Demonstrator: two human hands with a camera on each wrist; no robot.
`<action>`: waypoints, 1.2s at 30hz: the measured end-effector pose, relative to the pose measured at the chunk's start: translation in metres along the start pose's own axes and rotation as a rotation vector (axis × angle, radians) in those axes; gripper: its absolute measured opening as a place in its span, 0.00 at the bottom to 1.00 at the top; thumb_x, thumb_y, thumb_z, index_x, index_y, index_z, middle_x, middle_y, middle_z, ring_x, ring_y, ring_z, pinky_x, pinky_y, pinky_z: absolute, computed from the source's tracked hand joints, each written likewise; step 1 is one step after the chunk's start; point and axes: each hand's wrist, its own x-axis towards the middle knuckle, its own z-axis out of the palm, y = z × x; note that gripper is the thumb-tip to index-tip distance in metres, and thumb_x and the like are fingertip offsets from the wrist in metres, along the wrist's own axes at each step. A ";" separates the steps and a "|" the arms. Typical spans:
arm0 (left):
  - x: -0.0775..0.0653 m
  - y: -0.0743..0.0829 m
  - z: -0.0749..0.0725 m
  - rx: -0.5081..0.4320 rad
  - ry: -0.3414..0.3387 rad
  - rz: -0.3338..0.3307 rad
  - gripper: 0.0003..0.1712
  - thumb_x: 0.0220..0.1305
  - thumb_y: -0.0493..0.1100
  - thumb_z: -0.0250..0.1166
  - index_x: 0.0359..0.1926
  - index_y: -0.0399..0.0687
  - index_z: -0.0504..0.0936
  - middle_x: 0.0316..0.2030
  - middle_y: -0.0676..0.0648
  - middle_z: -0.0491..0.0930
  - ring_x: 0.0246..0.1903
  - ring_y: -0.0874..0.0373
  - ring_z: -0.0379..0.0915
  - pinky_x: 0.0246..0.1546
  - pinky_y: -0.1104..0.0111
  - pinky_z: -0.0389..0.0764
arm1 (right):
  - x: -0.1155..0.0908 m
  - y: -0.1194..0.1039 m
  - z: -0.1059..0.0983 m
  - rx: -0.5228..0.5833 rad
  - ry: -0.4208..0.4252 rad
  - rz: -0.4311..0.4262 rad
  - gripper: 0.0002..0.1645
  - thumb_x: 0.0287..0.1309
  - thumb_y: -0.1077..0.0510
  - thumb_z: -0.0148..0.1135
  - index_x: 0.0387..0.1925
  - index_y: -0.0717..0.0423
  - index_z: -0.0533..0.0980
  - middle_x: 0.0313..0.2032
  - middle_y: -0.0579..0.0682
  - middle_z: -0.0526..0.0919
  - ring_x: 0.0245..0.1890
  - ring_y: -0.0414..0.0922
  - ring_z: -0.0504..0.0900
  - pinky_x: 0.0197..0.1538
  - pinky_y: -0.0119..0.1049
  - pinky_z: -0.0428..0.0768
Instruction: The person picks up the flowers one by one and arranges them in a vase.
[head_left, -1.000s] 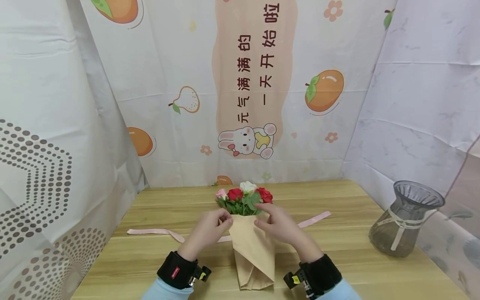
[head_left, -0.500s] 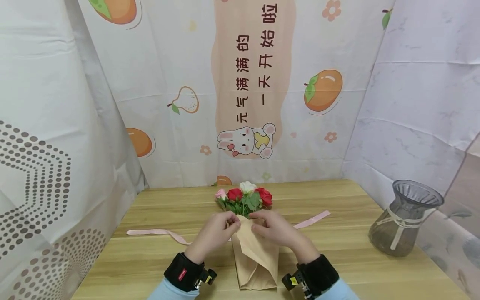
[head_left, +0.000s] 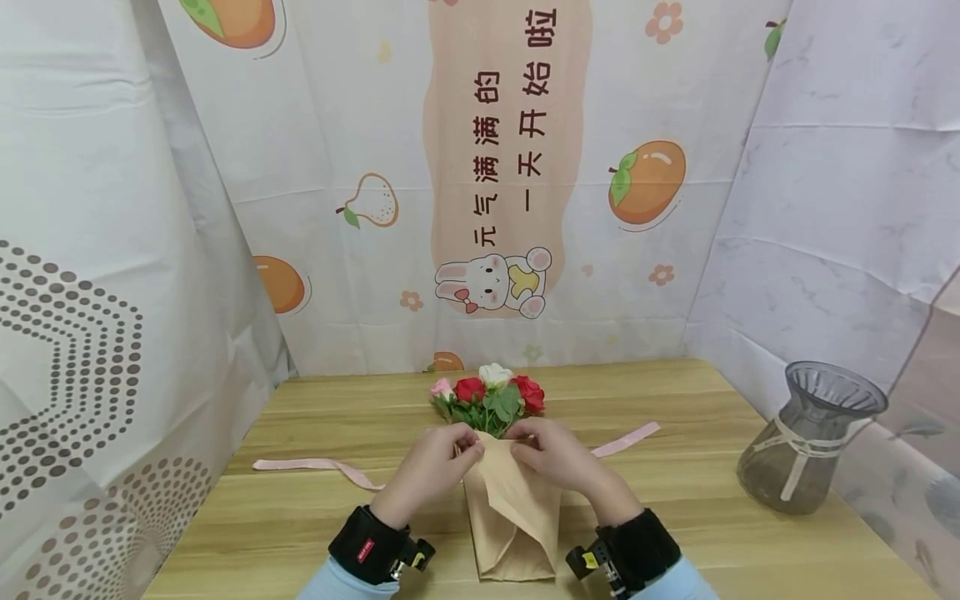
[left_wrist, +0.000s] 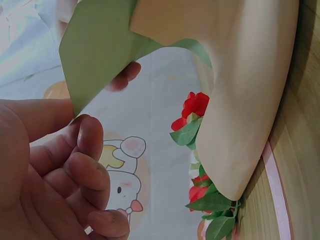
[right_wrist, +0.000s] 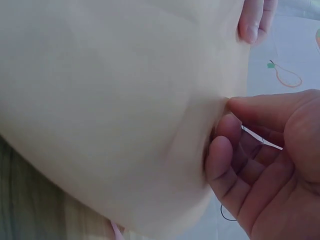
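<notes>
A bouquet of red, white and pink roses (head_left: 487,396) lies on the table, its lower part wrapped in tan paper (head_left: 517,500). My left hand (head_left: 429,468) pinches a corner of this paper between thumb and index finger. There the paper's green side (left_wrist: 95,50) faces the left wrist camera. My right hand (head_left: 558,460) pinches the paper's upper edge near the right side, thumb on the tan face (right_wrist: 125,100). Rose stems are hidden inside the wrap. A pink ribbon (head_left: 300,464) runs across the table, its middle hidden by the paper and hands.
At the right side of the wooden table (head_left: 660,517) stands a smoky glass vase (head_left: 802,454) with cord tied round its neck. A printed cloth (head_left: 360,275) hangs behind the table, and more cloth hangs at both sides.
My left hand has moved right with the paper's left edge, and that edge now lifts into a fold. My right index finger has come down from beside the leaves onto the paper edge.
</notes>
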 end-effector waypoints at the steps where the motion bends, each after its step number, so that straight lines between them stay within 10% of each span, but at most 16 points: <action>1: 0.000 0.000 0.000 -0.002 -0.001 -0.004 0.06 0.74 0.44 0.63 0.37 0.54 0.84 0.27 0.60 0.77 0.23 0.65 0.70 0.26 0.69 0.74 | -0.001 0.001 -0.002 0.007 -0.002 0.006 0.08 0.70 0.62 0.61 0.45 0.55 0.84 0.37 0.44 0.82 0.31 0.39 0.78 0.37 0.37 0.78; 9: -0.003 -0.003 -0.006 -0.019 -0.013 -0.048 0.09 0.76 0.49 0.60 0.41 0.54 0.85 0.28 0.60 0.78 0.26 0.63 0.72 0.28 0.67 0.75 | -0.008 0.007 -0.020 0.153 -0.004 0.038 0.07 0.73 0.60 0.59 0.46 0.56 0.82 0.31 0.47 0.81 0.25 0.46 0.80 0.29 0.37 0.80; 23: -0.003 -0.005 -0.004 -0.001 -0.025 -0.043 0.09 0.75 0.49 0.61 0.40 0.55 0.84 0.31 0.61 0.78 0.28 0.63 0.72 0.31 0.67 0.75 | -0.035 0.022 -0.063 0.423 -0.019 0.142 0.21 0.78 0.62 0.40 0.38 0.67 0.79 0.38 0.65 0.82 0.40 0.54 0.83 0.45 0.45 0.84; 36: -0.003 -0.008 -0.003 -0.005 -0.030 -0.052 0.07 0.75 0.47 0.62 0.39 0.54 0.84 0.31 0.60 0.78 0.28 0.62 0.72 0.30 0.67 0.75 | -0.058 0.037 -0.093 0.331 -0.105 0.268 0.23 0.74 0.57 0.46 0.33 0.65 0.83 0.42 0.60 0.86 0.42 0.52 0.82 0.40 0.44 0.83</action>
